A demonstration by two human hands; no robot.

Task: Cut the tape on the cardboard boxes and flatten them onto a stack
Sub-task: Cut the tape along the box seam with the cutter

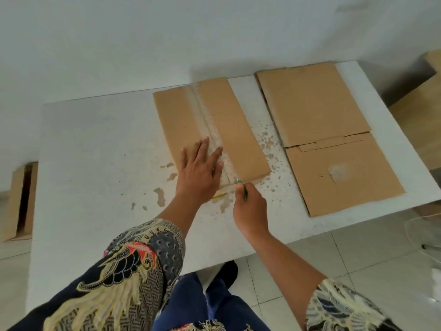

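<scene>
Both my arms reach forward from the lower edge of the frame toward its centre. My left hand (199, 174) lies palm down, fingers straight and slightly spread, pointing to the upper right, its forearm bare below a patterned sleeve. My right hand (250, 209) sits just to its right, a little lower, fingers curled round a thin green tool (243, 191) whose tip points up-frame; wrist straight, forearm bare.
</scene>
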